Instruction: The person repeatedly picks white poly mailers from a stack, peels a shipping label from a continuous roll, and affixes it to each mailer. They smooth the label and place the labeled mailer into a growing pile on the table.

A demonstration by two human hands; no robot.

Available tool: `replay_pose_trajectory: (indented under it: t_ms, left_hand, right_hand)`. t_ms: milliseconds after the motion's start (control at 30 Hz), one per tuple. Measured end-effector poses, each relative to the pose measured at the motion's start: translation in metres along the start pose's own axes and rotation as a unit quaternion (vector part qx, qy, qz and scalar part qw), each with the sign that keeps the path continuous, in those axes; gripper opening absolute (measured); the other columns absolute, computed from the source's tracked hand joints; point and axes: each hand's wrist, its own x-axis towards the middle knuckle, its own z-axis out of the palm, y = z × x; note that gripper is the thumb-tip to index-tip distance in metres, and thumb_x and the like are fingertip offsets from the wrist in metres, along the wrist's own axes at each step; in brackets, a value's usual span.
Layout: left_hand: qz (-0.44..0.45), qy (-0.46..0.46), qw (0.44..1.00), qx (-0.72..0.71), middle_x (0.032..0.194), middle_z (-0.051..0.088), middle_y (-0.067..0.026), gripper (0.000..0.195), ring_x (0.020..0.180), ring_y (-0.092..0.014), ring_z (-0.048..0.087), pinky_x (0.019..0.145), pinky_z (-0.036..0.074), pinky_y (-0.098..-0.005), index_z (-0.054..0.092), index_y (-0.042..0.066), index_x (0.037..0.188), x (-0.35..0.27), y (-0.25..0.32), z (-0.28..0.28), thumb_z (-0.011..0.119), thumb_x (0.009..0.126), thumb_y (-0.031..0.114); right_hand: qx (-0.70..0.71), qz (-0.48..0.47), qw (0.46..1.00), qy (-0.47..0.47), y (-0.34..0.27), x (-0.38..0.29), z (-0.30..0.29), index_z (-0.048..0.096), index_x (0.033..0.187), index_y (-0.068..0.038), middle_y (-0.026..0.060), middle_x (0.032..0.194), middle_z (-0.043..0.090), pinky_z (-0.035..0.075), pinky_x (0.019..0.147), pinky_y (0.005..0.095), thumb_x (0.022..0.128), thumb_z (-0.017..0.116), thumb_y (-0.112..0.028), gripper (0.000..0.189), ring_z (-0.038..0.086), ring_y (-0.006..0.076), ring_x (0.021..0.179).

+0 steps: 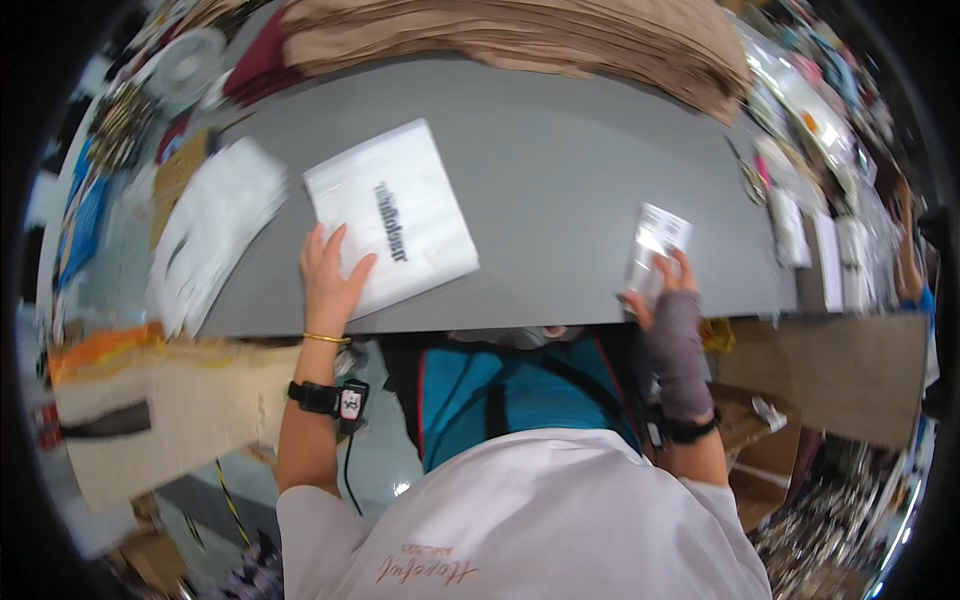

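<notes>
A folded white plastic bag printed with dark lettering lies aslant on the grey tabletop. My left hand rests on its near left edge, with fingers spread and nothing gripped. Further right, my right hand, in a grey sleeve that covers the wrist and palm, has thumb and fingers on a small stack of glossy white labels. The near end of that stack is partly hidden by the fingers. Left of the bag, a fanned pile of white plastic bags lies blurred on the table.
Stacked brown fabric spans the table's far edge, beside maroon cloth. Scissors and white rolls lie at the right. A fan stands far left. Cardboard flaps flank my body below the table edge.
</notes>
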Motion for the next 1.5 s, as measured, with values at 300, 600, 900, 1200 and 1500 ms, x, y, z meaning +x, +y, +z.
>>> replay_pose_trajectory:
  t_ms: [300,600,900,1200,1500]
  left_hand:
    - [0.158,-0.058,0.986,0.000,0.158,0.036,-0.0317,0.063,0.148,-0.051,0.030,0.120,0.034,-0.0527,0.058,0.000,0.142,0.078,0.151,0.083,0.075,0.094,0.036]
    - [0.143,-0.269,0.880,-0.364,0.111,0.067,-0.0126,0.024,0.098,-0.023,0.070,0.084,0.058,-0.0320,0.067,-0.002,0.117,-0.026,0.299,0.069,0.071,0.096,0.008]
    - [-0.146,-0.369,0.690,-0.606,0.129,0.065,-0.0119,0.031,0.113,-0.019,0.067,0.097,0.054,-0.0332,0.060,-0.004,0.129,-0.037,0.332,0.088,0.066,0.104,0.015]
    - [-0.189,-0.381,0.625,-0.655,0.125,0.072,-0.0087,0.035,0.113,-0.017,0.069,0.096,0.055,-0.0339,0.064,0.000,0.134,-0.033,0.352,0.089,0.071,0.100,0.007]
    - [-0.223,-0.396,0.609,-0.650,0.127,0.071,-0.0100,0.036,0.114,-0.018,0.068,0.098,0.054,-0.0331,0.064,-0.002,0.134,-0.032,0.353,0.084,0.067,0.103,0.017]
  right_hand:
    - [-0.054,-0.005,0.998,-0.011,-0.011,0.019,-0.010,0.055,0.139,-0.005,0.0209,0.150,0.047,0.043,0.112,0.0518,0.080,0.087,-0.031,0.072,0.048,0.0440,0.135]
    - [0.043,0.055,0.996,0.056,-0.018,-0.017,-0.025,0.061,0.132,-0.005,0.0194,0.129,0.058,0.051,0.092,0.0475,0.081,0.083,-0.012,0.056,0.061,0.0380,0.110]
    - [0.215,0.061,0.966,0.128,-0.001,-0.023,-0.048,0.071,0.119,-0.010,0.0128,0.109,0.058,0.052,0.074,0.0343,0.082,0.076,0.006,0.040,0.062,0.0273,0.092]
    - [0.132,0.036,0.982,0.128,-0.021,-0.017,-0.083,0.073,0.116,-0.012,0.0129,0.113,0.063,0.052,0.077,0.0391,0.079,0.084,-0.006,0.039,0.062,0.0296,0.092]
    - [0.153,-0.030,0.984,0.082,0.001,-0.002,-0.065,0.072,0.108,-0.011,0.0064,0.095,0.066,0.049,0.073,0.0370,0.079,0.082,-0.001,0.032,0.062,0.0252,0.087]
